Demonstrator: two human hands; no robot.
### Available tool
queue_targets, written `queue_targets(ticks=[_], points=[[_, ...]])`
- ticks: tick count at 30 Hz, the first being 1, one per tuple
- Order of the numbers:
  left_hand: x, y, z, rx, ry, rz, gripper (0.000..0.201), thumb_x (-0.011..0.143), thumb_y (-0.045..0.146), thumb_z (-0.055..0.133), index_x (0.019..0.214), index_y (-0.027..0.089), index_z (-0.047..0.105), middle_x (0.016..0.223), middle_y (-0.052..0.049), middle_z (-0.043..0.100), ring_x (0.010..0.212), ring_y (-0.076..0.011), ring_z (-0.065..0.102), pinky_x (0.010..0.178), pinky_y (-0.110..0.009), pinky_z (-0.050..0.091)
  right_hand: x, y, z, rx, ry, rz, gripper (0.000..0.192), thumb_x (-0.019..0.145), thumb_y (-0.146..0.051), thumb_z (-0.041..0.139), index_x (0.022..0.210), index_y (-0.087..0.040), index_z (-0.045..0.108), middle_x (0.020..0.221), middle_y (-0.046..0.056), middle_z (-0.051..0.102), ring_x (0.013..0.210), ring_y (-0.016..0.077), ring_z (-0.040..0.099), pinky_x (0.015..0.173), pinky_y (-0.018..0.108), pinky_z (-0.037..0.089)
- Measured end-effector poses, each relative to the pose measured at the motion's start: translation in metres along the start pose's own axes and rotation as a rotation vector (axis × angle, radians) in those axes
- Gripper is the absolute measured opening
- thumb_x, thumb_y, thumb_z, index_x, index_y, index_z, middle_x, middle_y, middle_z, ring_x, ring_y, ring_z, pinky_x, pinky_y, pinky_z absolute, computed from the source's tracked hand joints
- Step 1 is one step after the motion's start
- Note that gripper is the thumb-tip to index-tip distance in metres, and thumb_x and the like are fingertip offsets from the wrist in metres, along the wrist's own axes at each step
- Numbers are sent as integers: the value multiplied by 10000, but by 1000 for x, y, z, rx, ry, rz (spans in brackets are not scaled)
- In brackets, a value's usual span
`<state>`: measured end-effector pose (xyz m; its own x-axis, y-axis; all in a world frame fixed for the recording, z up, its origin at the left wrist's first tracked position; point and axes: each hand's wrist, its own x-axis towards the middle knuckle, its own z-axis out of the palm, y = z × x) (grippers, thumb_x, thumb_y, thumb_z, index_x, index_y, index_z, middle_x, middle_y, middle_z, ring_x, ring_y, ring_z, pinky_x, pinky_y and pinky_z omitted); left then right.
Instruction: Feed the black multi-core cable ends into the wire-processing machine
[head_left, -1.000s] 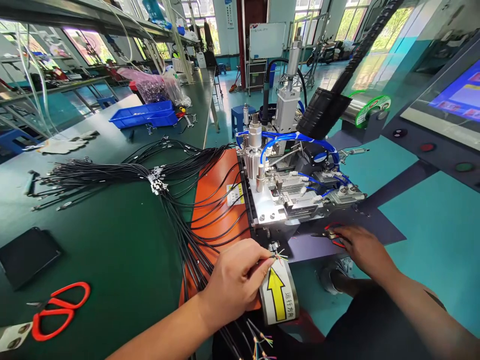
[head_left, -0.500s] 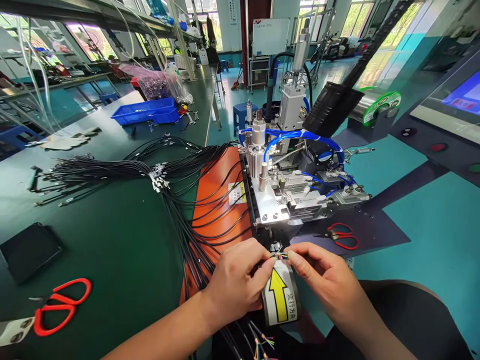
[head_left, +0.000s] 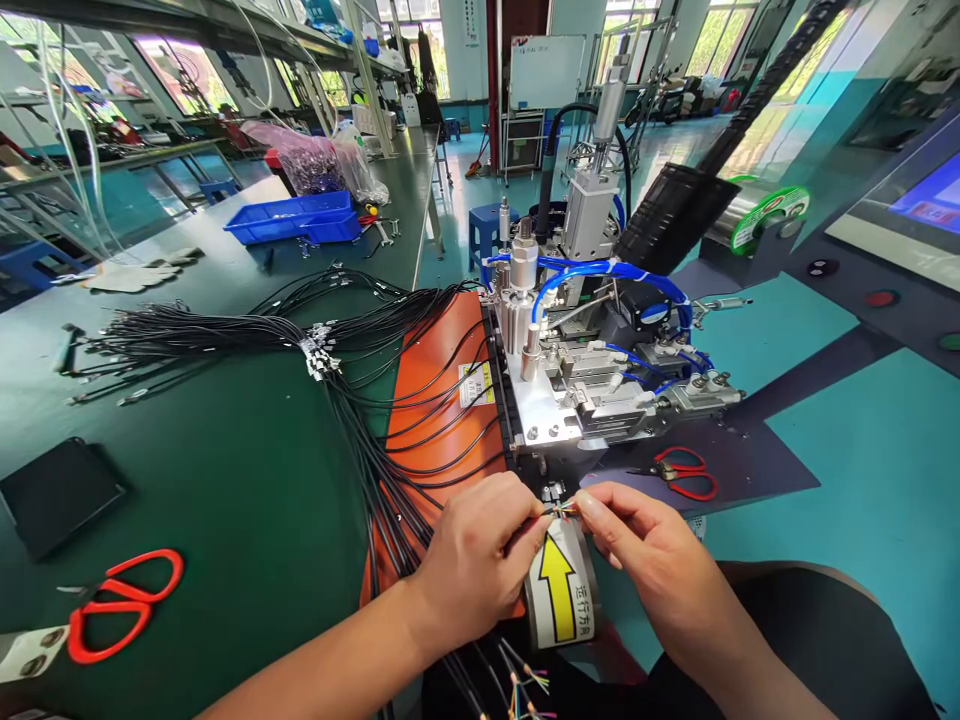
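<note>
The right hand (head_left: 652, 555) had left the small red cutters (head_left: 684, 472) and now pinched the thin colored wires (head_left: 564, 509) with the left hand (head_left: 480, 560), low middle, both gripping tight.

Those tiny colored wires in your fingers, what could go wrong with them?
The thin colored wires are pinched between the left hand and right hand, so a hard tug might bend or snap a strand. The hands sit close under the metal machine, whose edges or moving parts could nip a finger. The black cable bundle drapes loosely across the orange mat and could snag or tangle if the cable is pulled.
</note>
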<state>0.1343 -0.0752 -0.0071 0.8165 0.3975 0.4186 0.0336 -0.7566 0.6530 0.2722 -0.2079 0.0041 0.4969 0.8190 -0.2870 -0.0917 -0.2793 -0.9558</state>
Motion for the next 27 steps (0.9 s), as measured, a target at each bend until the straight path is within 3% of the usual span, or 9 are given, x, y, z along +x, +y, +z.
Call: queue_targets(ticks=[9, 19, 27], points=[[-1, -3, 0, -29, -10, 48, 163, 938, 169, 535, 789, 142, 594, 709, -25, 536, 669, -138, 451, 609, -282, 315, -3, 1, 1, 67, 38, 107, 381, 892, -550, 611, 790, -183, 612, 722, -7, 553, 662, 109, 457, 556, 195, 363], [-1, -3, -1, -36, -26, 78, 151, 936, 140, 529, 794, 138, 579, 712, -22, 517, 679, -137, 431, 612, -287, 302, -1, -2, 2, 52, 25, 62, 353, 907, -530, 599, 806, -192, 607, 752, -9, 555, 682, 115, 433, 579, 208, 352], [-3, -2, -1, -23, -51, 81, 167, 936, 125, 513, 778, 139, 563, 706, -17, 476, 681, -137, 402, 609, -286, 287, 0, -3, 1, 79, -8, 60, 378, 921, -506, 594, 734, -179, 567, 685, -26, 474, 629, 105, 353, 560, 228, 300]])
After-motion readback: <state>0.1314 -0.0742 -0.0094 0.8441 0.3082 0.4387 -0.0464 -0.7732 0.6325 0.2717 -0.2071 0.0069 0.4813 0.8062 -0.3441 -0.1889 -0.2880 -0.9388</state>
